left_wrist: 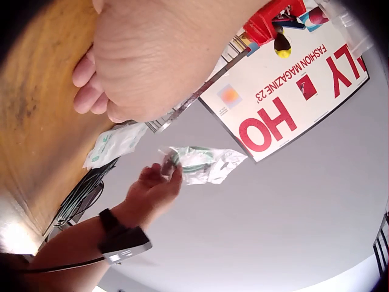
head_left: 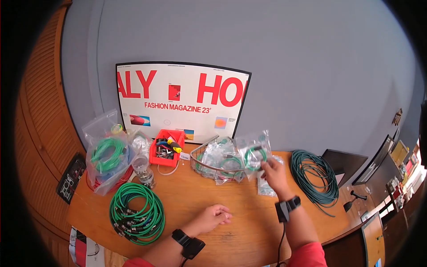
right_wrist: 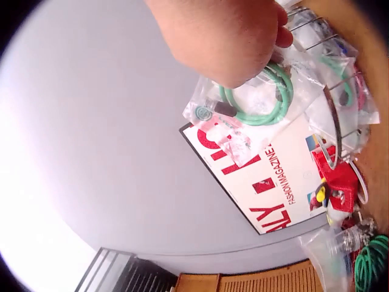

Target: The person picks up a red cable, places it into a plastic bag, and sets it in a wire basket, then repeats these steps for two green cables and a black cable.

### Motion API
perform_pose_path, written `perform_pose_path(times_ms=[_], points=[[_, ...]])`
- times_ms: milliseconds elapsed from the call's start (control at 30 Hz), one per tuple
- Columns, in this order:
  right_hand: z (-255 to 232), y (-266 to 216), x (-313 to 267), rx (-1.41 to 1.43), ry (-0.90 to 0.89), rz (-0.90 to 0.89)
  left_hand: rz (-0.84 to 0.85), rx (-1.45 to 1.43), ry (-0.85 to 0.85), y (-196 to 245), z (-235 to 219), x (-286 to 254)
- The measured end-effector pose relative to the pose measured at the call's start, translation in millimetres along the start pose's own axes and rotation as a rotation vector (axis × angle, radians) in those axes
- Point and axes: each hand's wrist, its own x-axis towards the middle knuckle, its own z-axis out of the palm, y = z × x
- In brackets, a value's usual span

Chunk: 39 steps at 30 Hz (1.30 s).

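Note:
My right hand (head_left: 274, 172) pinches the edge of a clear plastic bag (head_left: 261, 139), lifted above the table beside the wire basket. Inside the bag lies a small coiled green cable (right_wrist: 288, 106) with a dark connector, seen close in the right wrist view. My left hand (head_left: 214, 218) is over the front middle of the table, fingers loosely curled and holding nothing. The wire basket (head_left: 194, 154) behind it is heaped with more bagged green cables (head_left: 222, 153). Below the lifted bag, another clear packet (head_left: 267, 189) lies on the wood.
A large green cable coil (head_left: 155, 209) with connectors lies at left, near a clear jar (head_left: 146, 176) and a big bag of cables (head_left: 104, 153). A red bin (head_left: 155, 159) of tools and parts stands before the poster-like screen (head_left: 182, 89). At right is a dark green cable coil (head_left: 297, 173).

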Motion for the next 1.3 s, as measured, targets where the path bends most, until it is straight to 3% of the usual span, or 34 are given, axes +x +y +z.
perform_pose_path(times_ms=[67, 167, 233, 300, 367, 500, 567, 633, 800, 967, 1200, 1300], points=[[2, -15, 28, -0.086, -0.018, -0.026, 0.005, -0.001, 0.007, 0, 0, 1], [14, 13, 79, -0.262, -0.021, -0.110, -0.003, -0.013, 0.009, -3, 0, 3], [23, 37, 104, -0.713, -0.062, -0.252, -0.007, -0.035, -0.001, -6, 0, 4], [31, 45, 114, -0.848, -0.176, -0.164, -0.010, -0.054, 0.005, -6, 0, 4], [41, 28, 100, -1.149, -0.026, -0.152, -0.017, -0.075, 0.005, -6, -1, 3], [53, -3, 91, -1.188, 0.000, -0.249, 0.012, -0.070, -0.012, -9, -2, 5], [63, -11, 84, -1.033, -0.151, -0.249, 0.010, -0.076, -0.015, -10, -1, 6], [72, -13, 80, -1.055, -0.188, -0.259, 0.011, -0.076, -0.018, -11, -1, 6], [74, 26, 102, -1.039, -0.351, -0.292, 0.001, -0.079, -0.009, -11, -2, 6], [73, 18, 109, -0.979, -0.525, -0.131, -0.022, -0.056, 0.001, -2, 0, 3], [72, 28, 113, -0.948, -0.527, -0.094, 0.001, -0.065, -0.017, -5, -1, 3], [76, 33, 107, -0.952, -0.442, -0.208, 0.025, -0.068, -0.019, -8, -1, 4]])
